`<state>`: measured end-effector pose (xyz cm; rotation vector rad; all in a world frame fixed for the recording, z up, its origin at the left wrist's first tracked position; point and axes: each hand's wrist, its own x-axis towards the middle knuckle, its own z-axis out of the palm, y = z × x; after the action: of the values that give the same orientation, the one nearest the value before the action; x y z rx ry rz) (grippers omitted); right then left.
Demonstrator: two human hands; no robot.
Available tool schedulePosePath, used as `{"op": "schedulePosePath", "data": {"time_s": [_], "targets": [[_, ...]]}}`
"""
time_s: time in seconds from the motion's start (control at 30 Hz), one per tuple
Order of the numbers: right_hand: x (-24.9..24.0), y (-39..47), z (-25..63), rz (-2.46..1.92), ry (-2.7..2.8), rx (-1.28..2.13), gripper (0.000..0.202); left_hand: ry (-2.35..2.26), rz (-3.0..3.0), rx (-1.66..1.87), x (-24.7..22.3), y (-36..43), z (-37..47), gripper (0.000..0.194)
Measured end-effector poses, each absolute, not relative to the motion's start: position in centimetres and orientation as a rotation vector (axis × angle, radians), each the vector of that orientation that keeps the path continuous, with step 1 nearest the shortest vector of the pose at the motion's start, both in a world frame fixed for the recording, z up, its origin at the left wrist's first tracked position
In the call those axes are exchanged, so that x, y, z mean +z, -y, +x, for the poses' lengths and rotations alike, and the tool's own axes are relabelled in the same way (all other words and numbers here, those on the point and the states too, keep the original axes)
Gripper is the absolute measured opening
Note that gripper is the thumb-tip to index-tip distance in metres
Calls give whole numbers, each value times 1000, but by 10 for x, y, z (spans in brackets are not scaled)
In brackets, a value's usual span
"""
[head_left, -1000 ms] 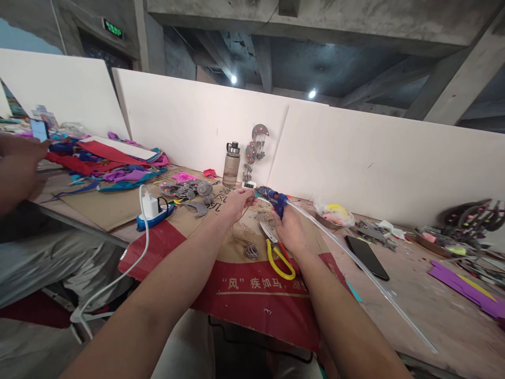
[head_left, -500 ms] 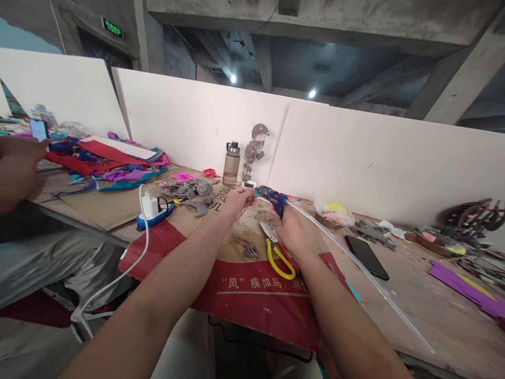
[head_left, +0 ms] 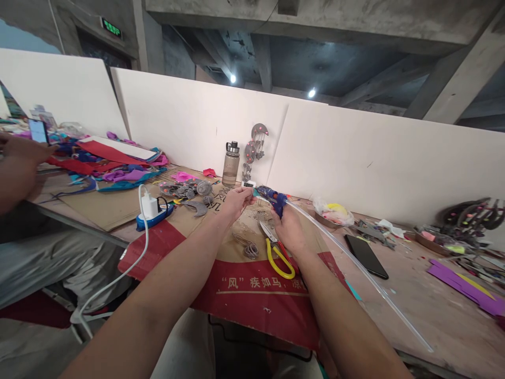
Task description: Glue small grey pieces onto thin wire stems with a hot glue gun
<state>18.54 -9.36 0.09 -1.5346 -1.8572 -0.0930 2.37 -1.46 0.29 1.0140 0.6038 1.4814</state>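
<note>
Little has moved since the earlier frame: the left hand (head_left: 238, 204) and right hand (head_left: 290, 229) keep nearly the same places, while a co-worker's hand (head_left: 23, 163), well to the left of the left hand, has shifted slightly. Nearest, below and between the hands, red-printed cardboard (head_left: 252, 316) covers the table (head_left: 410, 310). Yellow-handled scissors (head_left: 281, 260) lie just on the near side of the right hand, with a wire coil (head_left: 251, 250) to their left. Farther out, the right hand is wrapped around the grip of a blue glue gun (head_left: 278, 202), whose clear glue stick (head_left: 414, 330) runs back past that hand's right side. The left hand's fingertips pinch together at the gun's front end, seemingly on a small teal piece (head_left: 256, 193); its outline is too small to tell. The step in hand looks like gluing at those fingertips, and the next move calls for a steady pinch, a controlled squeeze and skin clear of the nozzle. Beyond the left hand stand a bottle (head_left: 231, 166) and a grey crescent ornament (head_left: 258, 139) against white board (head_left: 347, 158).
</note>
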Motion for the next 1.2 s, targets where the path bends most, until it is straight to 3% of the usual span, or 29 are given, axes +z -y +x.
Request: {"op": "schedulePosePath", "data": {"time_s": [0.8, 1.2], "targets": [[-1, 93, 186, -1548, 1868, -109, 41, -581, 1013, 1503, 2, 14, 22, 23], [1, 81, 192, -1519, 1583, 226, 36, -683, 985, 1575, -1, 7, 22, 21]]}}
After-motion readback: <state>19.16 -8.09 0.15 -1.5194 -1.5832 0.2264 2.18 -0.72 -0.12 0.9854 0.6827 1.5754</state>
